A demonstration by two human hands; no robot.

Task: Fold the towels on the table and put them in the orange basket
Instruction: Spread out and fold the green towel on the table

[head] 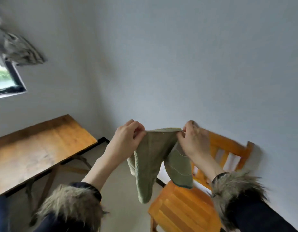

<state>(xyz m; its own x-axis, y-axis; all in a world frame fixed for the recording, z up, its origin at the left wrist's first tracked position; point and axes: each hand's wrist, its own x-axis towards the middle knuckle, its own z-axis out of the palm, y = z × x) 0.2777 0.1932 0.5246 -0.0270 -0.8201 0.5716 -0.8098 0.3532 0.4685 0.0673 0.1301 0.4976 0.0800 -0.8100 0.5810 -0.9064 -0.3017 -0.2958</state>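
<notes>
A green towel (149,158) hangs in the air in front of me, held up by its top edge. My left hand (128,138) pinches the upper left corner. My right hand (193,141) pinches the upper right corner. Two loose ends of the towel droop down between my forearms, above the floor and the chair seat. The orange basket is not in view.
A wooden table (36,148) with dark metal legs stands at the left. An orange wooden chair (186,203) is below and to the right of the towel. A window (6,77) with a grey curtain (19,47) is at the far left. Pale walls fill the background.
</notes>
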